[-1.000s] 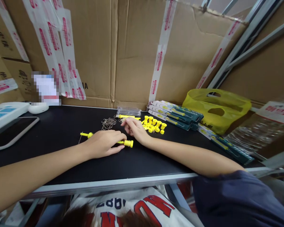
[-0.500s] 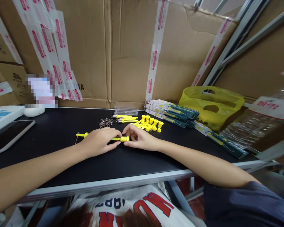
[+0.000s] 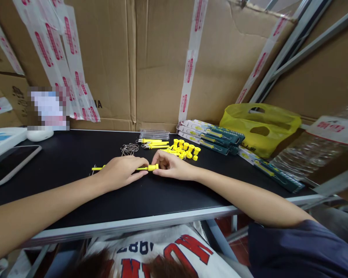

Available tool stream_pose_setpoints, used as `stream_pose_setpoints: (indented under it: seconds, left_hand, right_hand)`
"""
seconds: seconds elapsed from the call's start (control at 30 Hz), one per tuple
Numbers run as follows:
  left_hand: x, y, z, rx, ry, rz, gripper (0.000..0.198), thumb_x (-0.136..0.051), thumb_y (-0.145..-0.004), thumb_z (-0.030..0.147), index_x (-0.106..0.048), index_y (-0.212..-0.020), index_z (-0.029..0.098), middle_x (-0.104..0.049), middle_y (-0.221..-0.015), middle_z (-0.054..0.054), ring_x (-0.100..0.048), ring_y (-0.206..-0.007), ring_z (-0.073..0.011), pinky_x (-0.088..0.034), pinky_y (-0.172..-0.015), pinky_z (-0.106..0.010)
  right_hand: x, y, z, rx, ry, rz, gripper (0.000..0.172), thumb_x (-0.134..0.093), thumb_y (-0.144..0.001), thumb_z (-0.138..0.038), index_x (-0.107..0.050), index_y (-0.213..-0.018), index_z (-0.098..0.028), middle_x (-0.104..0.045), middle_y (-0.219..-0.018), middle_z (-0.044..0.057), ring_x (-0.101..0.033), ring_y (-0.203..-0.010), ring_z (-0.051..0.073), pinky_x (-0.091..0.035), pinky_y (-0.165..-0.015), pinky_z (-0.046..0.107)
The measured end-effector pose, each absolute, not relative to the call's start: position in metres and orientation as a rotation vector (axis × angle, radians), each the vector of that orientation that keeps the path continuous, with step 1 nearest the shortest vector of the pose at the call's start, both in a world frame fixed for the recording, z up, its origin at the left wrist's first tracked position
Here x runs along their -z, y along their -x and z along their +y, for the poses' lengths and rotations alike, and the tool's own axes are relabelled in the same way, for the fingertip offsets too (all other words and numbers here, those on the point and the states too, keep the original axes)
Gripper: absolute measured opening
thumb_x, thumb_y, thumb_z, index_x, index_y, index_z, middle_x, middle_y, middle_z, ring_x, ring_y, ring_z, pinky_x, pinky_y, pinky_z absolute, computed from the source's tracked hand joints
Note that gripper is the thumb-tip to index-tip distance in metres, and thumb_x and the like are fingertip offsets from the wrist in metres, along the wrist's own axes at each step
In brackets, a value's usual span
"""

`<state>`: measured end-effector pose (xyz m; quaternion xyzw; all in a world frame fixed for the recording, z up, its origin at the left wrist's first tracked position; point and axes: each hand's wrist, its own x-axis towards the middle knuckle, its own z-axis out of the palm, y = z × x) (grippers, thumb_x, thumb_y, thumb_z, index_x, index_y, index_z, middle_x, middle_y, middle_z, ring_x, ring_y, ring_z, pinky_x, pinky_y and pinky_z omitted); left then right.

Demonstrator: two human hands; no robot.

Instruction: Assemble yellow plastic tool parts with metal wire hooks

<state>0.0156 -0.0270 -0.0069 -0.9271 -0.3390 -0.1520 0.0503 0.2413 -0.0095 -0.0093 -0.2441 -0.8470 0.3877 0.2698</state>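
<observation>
A long yellow plastic tool (image 3: pixel 147 168) lies across the black table (image 3: pixel 75 154). My left hand (image 3: pixel 120 172) is closed over its middle, holding it down on the surface. My right hand (image 3: pixel 169 166) pinches the thick yellow cap at the tool's right end with thumb and fingers. Just behind my right hand lies a cluster of small yellow caps (image 3: pixel 187 150). More yellow tools (image 3: pixel 154 143) and a small heap of thin wire hooks (image 3: pixel 129 148) lie behind both hands.
Clear tubes (image 3: pixel 154 134) and dark green packaged cards (image 3: pixel 213 137) sit at the back by the cardboard wall. A yellow plastic bag (image 3: pixel 263 127) is at the right, a white scale (image 3: pixel 5 152) at the left. Another person's sleeve (image 3: pixel 292 251) is at the bottom right.
My right hand came back from the yellow caps to the tool's right end and closed on its cap. My left hand stayed on the tool.
</observation>
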Motion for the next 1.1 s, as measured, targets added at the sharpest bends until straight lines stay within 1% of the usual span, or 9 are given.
stream_pose_setpoints:
  seconds: [0.37,0.5,0.67,0.87,1.0,1.1]
  left_hand:
    - [0.005,-0.018,-0.028,0.402,2.794,-1.022,0.024,-0.042,-0.093,0.036,-0.056,-0.108,0.022,-0.068,-0.098,-0.002,-0.062,-0.09,-0.0189,-0.043,-0.074,-0.026]
    - [0.005,-0.018,-0.028,0.39,2.795,-1.028,0.024,-0.042,-0.093,0.035,-0.056,-0.108,0.022,-0.068,-0.098,-0.002,-0.063,-0.088,-0.0193,-0.043,-0.072,-0.026]
    - [0.006,-0.016,-0.026,0.395,2.807,-1.063,0.024,-0.042,-0.093,0.036,-0.055,-0.108,0.022,-0.067,-0.095,-0.003,-0.063,-0.086,-0.019,-0.042,-0.07,-0.026]
    - [0.006,-0.014,-0.024,0.437,2.844,-1.096,0.023,-0.042,-0.092,0.037,-0.056,-0.104,0.022,-0.066,-0.092,-0.002,-0.062,-0.083,-0.0179,-0.041,-0.07,-0.026]
    - [0.006,-0.013,-0.024,0.471,2.868,-1.079,0.023,-0.044,-0.092,0.036,-0.057,-0.103,0.022,-0.066,-0.093,-0.001,-0.062,-0.084,-0.0174,-0.042,-0.072,-0.026]
    - [0.006,-0.013,-0.024,0.498,2.871,-1.061,0.023,-0.044,-0.091,0.036,-0.058,-0.103,0.022,-0.066,-0.094,-0.001,-0.061,-0.085,-0.0172,-0.042,-0.073,-0.026]
  right_hand:
    - [0.008,-0.243,-0.005,-1.187,0.63,-2.208,0.031,-0.071,-0.073,-0.034,-0.048,-0.083,-0.015,-0.052,-0.067,-0.006,-0.042,-0.051,0.004,-0.034,-0.047,0.017]
    - [0.007,-0.245,-0.002,-1.23,0.66,-2.218,0.03,-0.069,-0.075,-0.034,-0.049,-0.086,-0.015,-0.054,-0.064,-0.006,-0.045,-0.046,0.004,-0.036,-0.04,0.016]
    - [0.007,-0.249,0.0,-1.228,0.717,-2.266,0.028,-0.065,-0.078,-0.033,-0.051,-0.093,-0.015,-0.051,-0.058,-0.008,-0.044,-0.041,0.003,-0.037,-0.033,0.012]
    - [0.006,-0.251,0.001,-1.278,0.711,-2.179,0.036,-0.07,-0.074,-0.031,-0.041,-0.091,-0.018,-0.055,-0.07,-0.006,-0.047,-0.044,0.003,-0.04,-0.032,0.012]
    - [0.004,-0.253,0.001,-1.273,0.729,-2.202,0.036,-0.071,-0.073,-0.034,-0.042,-0.087,-0.018,-0.054,-0.066,-0.006,-0.047,-0.045,0.004,-0.041,-0.032,0.012]
    - [0.004,-0.256,0.003,-1.247,0.768,-2.234,0.033,-0.069,-0.075,-0.035,-0.043,-0.087,-0.018,-0.052,-0.064,-0.007,-0.046,-0.042,0.003,-0.041,-0.031,0.013]
